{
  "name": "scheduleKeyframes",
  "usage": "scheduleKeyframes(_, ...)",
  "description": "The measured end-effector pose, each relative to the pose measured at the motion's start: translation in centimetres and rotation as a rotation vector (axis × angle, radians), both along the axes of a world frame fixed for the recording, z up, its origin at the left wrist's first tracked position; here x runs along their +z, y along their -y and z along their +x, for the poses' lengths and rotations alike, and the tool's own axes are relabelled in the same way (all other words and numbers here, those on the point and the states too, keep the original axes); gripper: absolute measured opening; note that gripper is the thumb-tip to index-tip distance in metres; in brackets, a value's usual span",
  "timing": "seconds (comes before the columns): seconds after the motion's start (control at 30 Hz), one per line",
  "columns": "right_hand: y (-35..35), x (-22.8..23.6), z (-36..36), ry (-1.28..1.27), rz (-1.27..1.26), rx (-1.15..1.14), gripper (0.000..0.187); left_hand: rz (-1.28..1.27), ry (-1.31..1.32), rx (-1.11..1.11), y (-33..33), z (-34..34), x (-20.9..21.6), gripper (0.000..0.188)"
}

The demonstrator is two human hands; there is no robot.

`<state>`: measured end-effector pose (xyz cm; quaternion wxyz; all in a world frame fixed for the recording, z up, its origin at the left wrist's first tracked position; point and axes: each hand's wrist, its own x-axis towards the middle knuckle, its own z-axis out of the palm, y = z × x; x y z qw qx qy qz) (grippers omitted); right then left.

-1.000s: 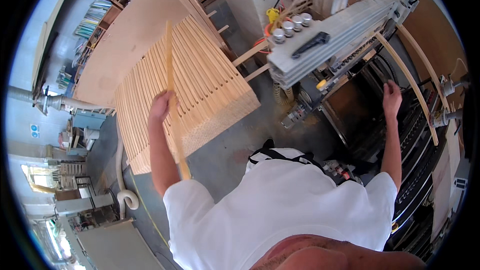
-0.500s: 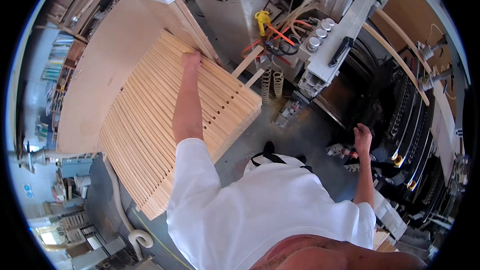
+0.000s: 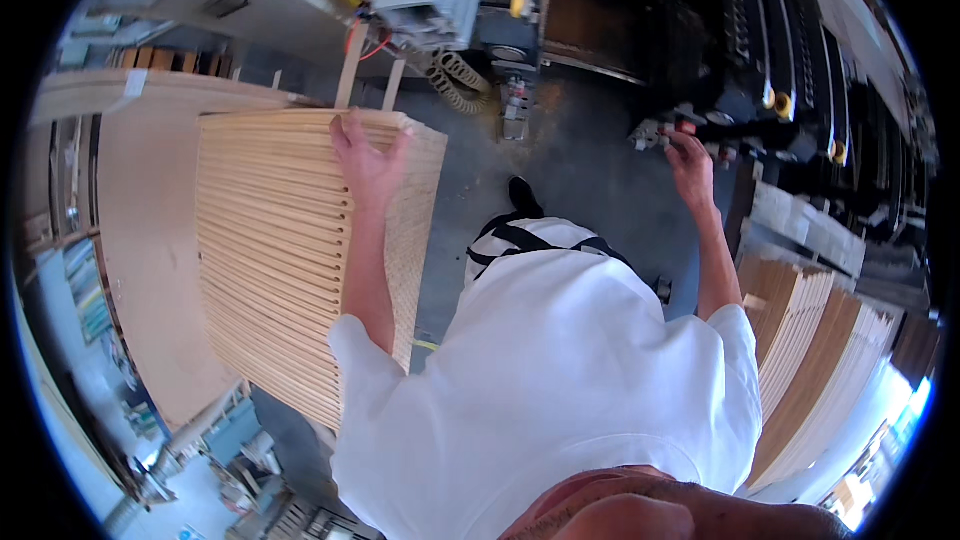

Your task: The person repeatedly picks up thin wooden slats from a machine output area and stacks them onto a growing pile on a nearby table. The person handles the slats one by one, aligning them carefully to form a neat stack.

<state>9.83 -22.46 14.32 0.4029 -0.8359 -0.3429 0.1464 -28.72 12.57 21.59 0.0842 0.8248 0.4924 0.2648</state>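
A stack of long curved wooden slats [image 3: 270,240] lies on my left, side by side in neat rows. My left hand [image 3: 367,158] rests flat on the far end of the stack, fingers spread over the top slats. My right hand [image 3: 690,155] is stretched out to the right, fingertips at a small red and silver fitting [image 3: 662,132] on the dark machine; whether it grips the fitting I cannot tell. My white shirt fills the lower middle of the view, with my black shoe [image 3: 523,198] on the grey floor.
A big sheet of light board [image 3: 150,240] lies under and beside the slat stack. A grey machine head with a yellow part and coiled hoses [image 3: 440,0] stands ahead. Dark racks [image 3: 800,70] run along the right, with more stacked wooden pieces [image 3: 810,340] below them.
My view has swung to the right and down. My left hand has slid to the far end of the slat stack. My right hand has moved from the curved pieces to the machine's fitting.
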Motion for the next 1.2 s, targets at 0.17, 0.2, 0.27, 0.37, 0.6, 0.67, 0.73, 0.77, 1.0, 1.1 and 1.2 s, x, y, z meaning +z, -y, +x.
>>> scheduleKeyframes(0.17, 5.7, 2.7, -1.5, 0.076, -0.25, -0.008, 0.029, 0.091, 0.046, -0.045, 0.7, 4.0, -2.2, 0.074)
scheduleKeyframes(0.2, 7.4, 2.4, -1.1, 0.204, -0.203, 0.035, 0.03, 0.184, 0.067, -0.113, -1.0, 3.0, -4.3, 0.069)
scheduleKeyframes(0.27, 10.1, 3.7, -1.3, 0.145, -0.19, 0.021, 0.03, 0.258, -0.01, -0.148, -3.3, 0.4, -6.3, 0.072)
scheduleKeyframes(0.37, 16.8, 4.5, -1.6, 0.185, -0.081, -0.121, 0.027, 0.225, -0.108, -0.017, -3.0, 1.0, -6.4, 0.081)
scheduleKeyframes(0.6, 32.9, 7.7, -6.7, 0.571, -0.137, -0.7, 0.028, 0.191, -0.403, 0.183, -1.4, 5.0, -2.8, 0.082)
scheduleKeyframes(0.67, 36.8, 8.4, -9.5, 0.634, -0.342, -0.819, 0.03, 0.33, -0.326, 0.115, 0.7, 5.4, -1.8, 0.078)
scheduleKeyframes(0.73, 40.1, 8.7, -12.8, 0.645, -0.509, -0.932, 0.03, 0.376, -0.079, -0.193, 5.6, 9.4, 0.7, 0.066)
scheduleKeyframes(0.77, 41.8, 7.9, -14.6, 0.693, -0.563, -0.993, 0.032, 0.28, -0.003, -0.347, 7.9, 13.5, 1.1, 0.061)
scheduleKeyframes(1.0, 43.5, 6.3, -17.3, 0.752, -0.567, -1.048, 0.023, -0.044, 0.052, -0.892, 17.7, 31.6, -1.2, 0.046)
scheduleKeyframes(1.1, 42.7, 6.5, -17.8, 0.778, -0.586, -1.048, 0.023, -0.086, -0.024, -0.955, 18.4, 39.7, -0.4, 0.046)
scheduleKeyframes(1.2, 41.7, 7.3, -17.7, 0.719, -0.617, -1.033, 0.017, -0.045, -0.001, -0.946, 13.2, 48.0, -2.1, 0.052)
